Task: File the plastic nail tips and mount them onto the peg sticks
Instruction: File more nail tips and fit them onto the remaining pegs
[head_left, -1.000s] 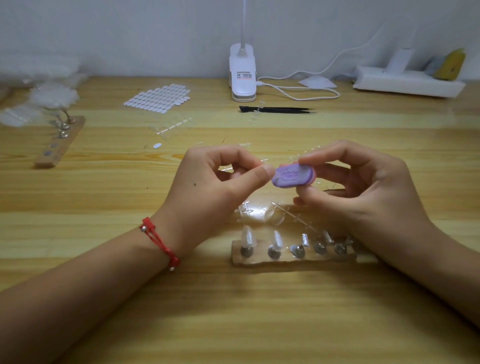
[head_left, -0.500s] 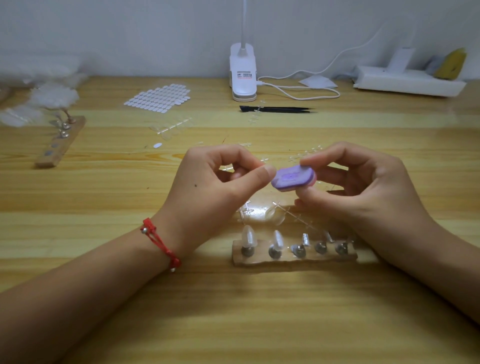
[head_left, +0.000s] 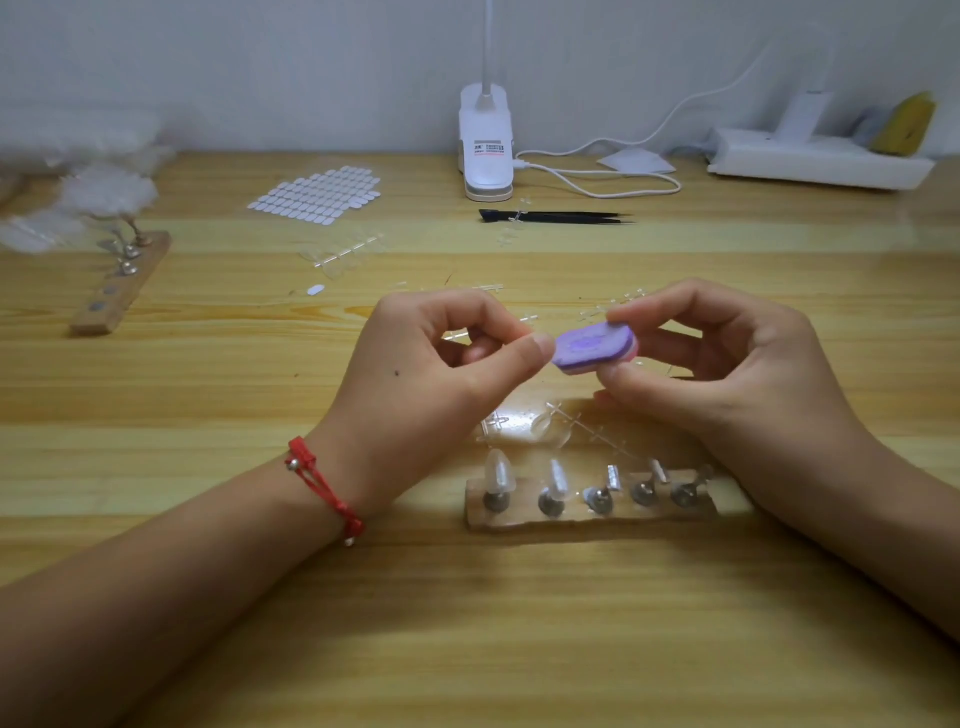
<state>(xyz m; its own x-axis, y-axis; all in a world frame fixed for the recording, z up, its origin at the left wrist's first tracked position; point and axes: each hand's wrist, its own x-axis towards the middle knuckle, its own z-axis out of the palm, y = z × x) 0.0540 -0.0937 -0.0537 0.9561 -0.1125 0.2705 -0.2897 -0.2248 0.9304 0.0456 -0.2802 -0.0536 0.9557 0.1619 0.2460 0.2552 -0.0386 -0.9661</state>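
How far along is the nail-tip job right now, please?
Done: two clear tips sit on the near peg board's leftmost pegs. In hand: the right hand holds the purple file against what the left hand pinches, presumably a nail tip. Left: three bare pegs.

We can't make out what the left hand (head_left: 415, 374) pinches. Thumb & forefinger meet right at the end of the purple file block (head_left: 592, 345), and whatever's btwn them is hidden or too small to tell. The block's other end is covered by the right hand (head_left: 727, 364) gripping it. The peg holder (head_left: 587, 512) loses its right end under the right wrist. Both forearms run out of frame. At the table's (head_left: 467, 623) far left corner a white heap (head_left: 78, 171) is blurred & cut by the pic's edge. The lamp (head_left: 487, 140) has its neck cut off at the top, and its label (head_left: 489, 148) is too small to read. The yellow thing (head_left: 904, 122) at the far right corner is blurred, so we can't ID it.
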